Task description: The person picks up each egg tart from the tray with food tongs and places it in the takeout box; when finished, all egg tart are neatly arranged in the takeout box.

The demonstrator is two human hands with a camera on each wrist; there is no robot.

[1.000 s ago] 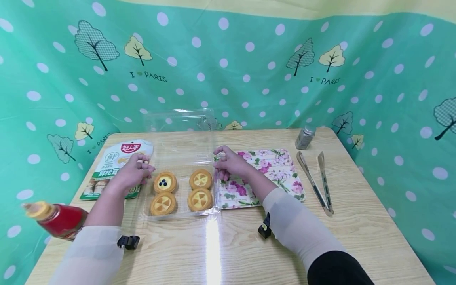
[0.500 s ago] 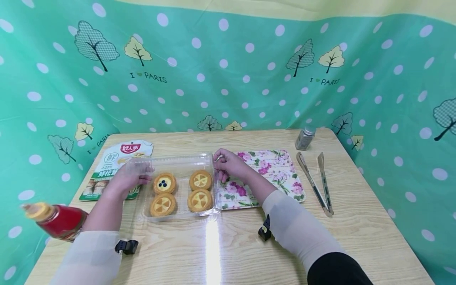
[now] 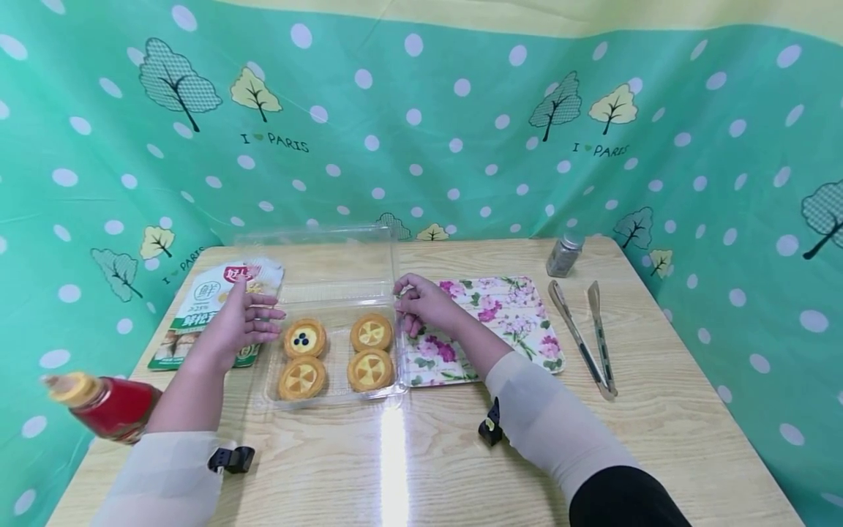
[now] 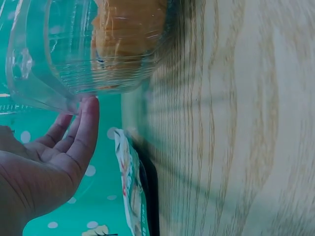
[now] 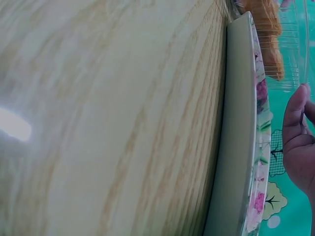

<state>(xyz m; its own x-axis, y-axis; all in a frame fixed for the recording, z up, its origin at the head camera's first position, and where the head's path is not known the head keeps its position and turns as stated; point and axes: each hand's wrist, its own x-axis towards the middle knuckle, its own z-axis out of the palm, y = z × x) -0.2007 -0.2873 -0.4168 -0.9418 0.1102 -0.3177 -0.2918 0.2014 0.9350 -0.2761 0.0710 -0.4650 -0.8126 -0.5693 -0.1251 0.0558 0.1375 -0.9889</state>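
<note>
In the head view, a clear plastic clamshell box (image 3: 336, 344) holds several round tarts, among them a blueberry-topped tart (image 3: 305, 338). Its lid (image 3: 323, 260) is swung up and tilts toward the back. My left hand (image 3: 240, 322) is at the box's left side with fingers fairly straight; in the left wrist view, the left fingertips (image 4: 90, 105) touch the box rim from below. My right hand (image 3: 428, 306) is at the right rim, fingers bent, thumb and forefinger pinching the edge. The right wrist view shows part of this hand (image 5: 300, 137) by the box wall.
A floral tray (image 3: 487, 329) lies right of the box, under my right forearm. Metal tongs (image 3: 579, 344) and a small shaker jar (image 3: 565, 255) are farther right. At left are a white-green food pouch (image 3: 197, 307) and a red squeeze bottle (image 3: 118, 410).
The lid came down low over the box half a second ago and is now back up, tilted rearward. My left fingers have straightened. The right hand has stayed almost in place.
</note>
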